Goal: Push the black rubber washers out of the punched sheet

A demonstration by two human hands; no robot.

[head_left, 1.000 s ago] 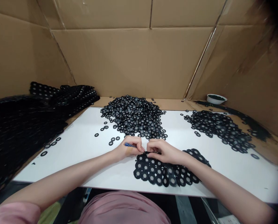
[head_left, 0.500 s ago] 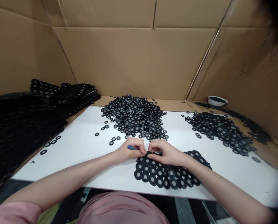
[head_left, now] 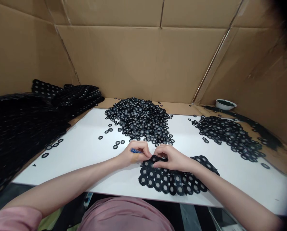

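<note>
- Well left of the left grip, a black stringy mass (head_left: 18, 134) lies beside the white bench (head_left: 90, 152).
- The left grip (head_left: 136, 153) is closed around a blue-handled tool (head_left: 135, 150), fingertips at the ring panel's upper-left edge; the tool's tip is hidden. A light, steady hold suits such small work.
- Beyond both grips sits a heap of loose black rings (head_left: 138, 118).
- Directly below the grips, the joined-ring panel (head_left: 158, 185) lies on the bench, reaching under the right forearm.
- The right grip (head_left: 171, 158) pinches that upper edge; keeping it taut and unfolded should help.
- Right of it lies a second ring heap (head_left: 226, 130).
</note>
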